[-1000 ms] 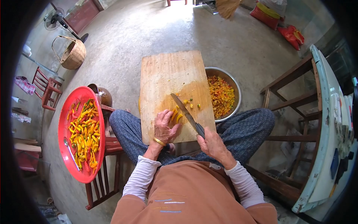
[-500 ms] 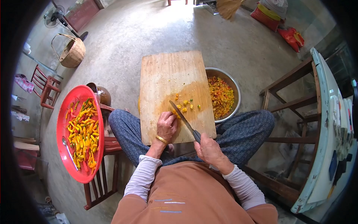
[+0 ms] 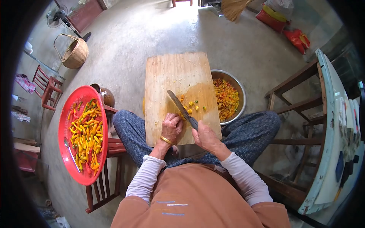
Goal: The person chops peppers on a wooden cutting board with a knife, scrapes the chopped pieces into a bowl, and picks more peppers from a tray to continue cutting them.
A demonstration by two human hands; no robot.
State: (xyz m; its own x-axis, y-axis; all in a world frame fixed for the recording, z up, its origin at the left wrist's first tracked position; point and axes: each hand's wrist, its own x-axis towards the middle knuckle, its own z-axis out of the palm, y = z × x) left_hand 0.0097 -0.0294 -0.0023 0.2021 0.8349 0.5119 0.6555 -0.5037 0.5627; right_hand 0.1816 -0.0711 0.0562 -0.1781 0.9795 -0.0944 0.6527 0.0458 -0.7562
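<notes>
My right hand (image 3: 209, 137) grips the dark handle of a kitchen knife (image 3: 178, 102), its blade slanting up and left over the wooden cutting board (image 3: 167, 72). On the board's near half, my left hand (image 3: 172, 126) is closed with curled fingers beside the blade. A bit of yellow chili pepper (image 3: 183, 118) shows at its fingertips; the rest is hidden under the hand. Several cut yellow and green pepper pieces (image 3: 191, 108) lie just right of the blade, on a damp stained patch. A metal bowl (image 3: 243, 99) of chopped peppers (image 3: 227, 99) stands right of the board.
At my left, a red plastic tray (image 3: 65, 159) of whole peppers (image 3: 87, 133) and a spoon (image 3: 70, 152) rests on a wooden chair (image 3: 114, 148). Behind it stands a brown jar (image 3: 108, 98). A wicker basket (image 3: 76, 53) sits farther back. A wooden-legged table (image 3: 323, 133) is at right.
My right hand has moved up and left, and the knife blade now reaches farther over the board past my left fingers. My left hand stays at nearly the same place on the board.
</notes>
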